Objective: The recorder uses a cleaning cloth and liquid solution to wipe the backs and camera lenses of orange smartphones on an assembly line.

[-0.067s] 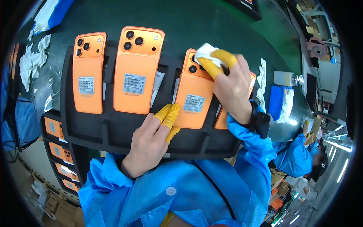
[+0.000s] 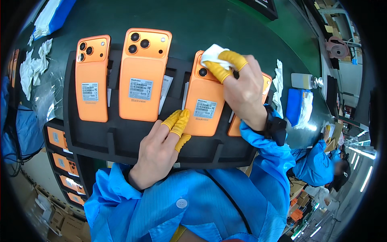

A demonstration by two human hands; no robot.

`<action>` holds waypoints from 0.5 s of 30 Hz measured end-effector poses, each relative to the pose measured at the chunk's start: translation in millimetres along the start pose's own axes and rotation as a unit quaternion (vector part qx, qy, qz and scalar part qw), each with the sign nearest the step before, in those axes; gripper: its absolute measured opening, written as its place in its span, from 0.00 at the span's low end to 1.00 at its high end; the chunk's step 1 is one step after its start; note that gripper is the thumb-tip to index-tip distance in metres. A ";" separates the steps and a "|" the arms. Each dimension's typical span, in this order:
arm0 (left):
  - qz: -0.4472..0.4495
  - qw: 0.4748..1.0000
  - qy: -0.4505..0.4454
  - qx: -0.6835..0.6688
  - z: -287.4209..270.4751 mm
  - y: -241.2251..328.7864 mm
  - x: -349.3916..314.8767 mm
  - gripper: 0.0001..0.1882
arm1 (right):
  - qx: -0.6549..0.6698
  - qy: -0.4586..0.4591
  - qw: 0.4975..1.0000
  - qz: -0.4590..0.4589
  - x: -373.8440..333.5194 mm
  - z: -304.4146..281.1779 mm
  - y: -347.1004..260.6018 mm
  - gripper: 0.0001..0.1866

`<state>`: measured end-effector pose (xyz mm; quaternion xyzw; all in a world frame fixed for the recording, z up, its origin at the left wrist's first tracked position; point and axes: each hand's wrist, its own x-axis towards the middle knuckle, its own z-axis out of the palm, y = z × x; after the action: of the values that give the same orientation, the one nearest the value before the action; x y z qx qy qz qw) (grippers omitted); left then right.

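Note:
My right hand (image 2: 246,90), with yellow finger cots, pinches a folded white wipe (image 2: 213,54). It presses the wipe on the camera area of an orange phone (image 2: 204,111), hiding part of the lenses. My left hand (image 2: 155,151), also in yellow finger cots, has its fingers stretched out and apart from the thumb. Their tips rest against that phone's lower left edge. The phone lies back side up in a black tray (image 2: 121,141). Two more orange phones lie to its left, a larger one (image 2: 143,68) and a slimmer one (image 2: 92,68). Another phone (image 2: 235,127) is partly hidden under my right arm.
Crumpled white wipes (image 2: 34,68) and clear plastic film (image 2: 50,97) lie at the left. On the right are a white wipe strip (image 2: 278,86), a clear bottle (image 2: 302,80) and a blue wipe pack (image 2: 294,107). A lower black tray (image 2: 86,173) holds several phones. A co-worker's blue sleeve (image 2: 314,165) shows far right.
My right hand has slid the wipe slightly left and up over the phone's lenses. My left hand keeps its place at the phone's edge. The whole view has shifted a little.

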<state>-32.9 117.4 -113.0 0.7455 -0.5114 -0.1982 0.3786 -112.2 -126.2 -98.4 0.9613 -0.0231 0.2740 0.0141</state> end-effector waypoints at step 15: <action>0.004 1.000 0.013 0.001 2.2 0.4 0.9 0.27 | -0.009 0.021 1.000 -0.001 -4.9 0.7 2.9 0.14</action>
<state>-34.3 115.7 -114.0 0.7464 -0.5096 -0.1865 0.3852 -116.2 -129.0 -101.6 0.9551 -0.0242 0.2942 0.0232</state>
